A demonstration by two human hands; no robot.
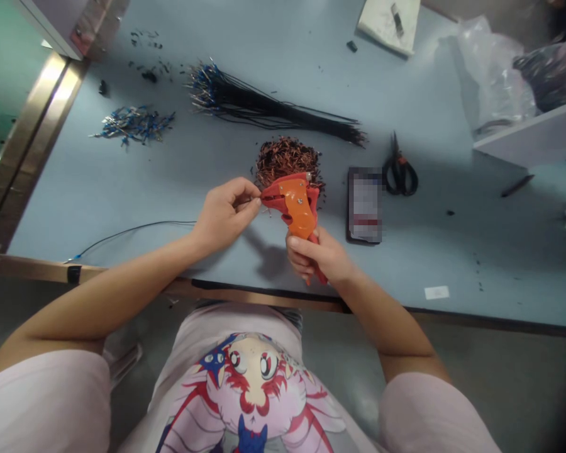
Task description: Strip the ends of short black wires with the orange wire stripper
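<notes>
My left hand pinches a thin black wire, its fingertips touching the jaws of a wire stripper. The wire trails left over the blue-grey table to a blue-and-silver terminal near the front edge. Wrapped round the handles of the red and orange wire stripper is my right hand. The stripper's head points left, in front of a heap of copper-coloured scraps. Behind the heap lies a long bundle of black wires, with blue and silver terminals at its left end.
Loose blue terminals lie at the left. To the right are a phone and black scissors. A pad lies at the back, plastic bags at the back right. The table's front edge runs below my hands.
</notes>
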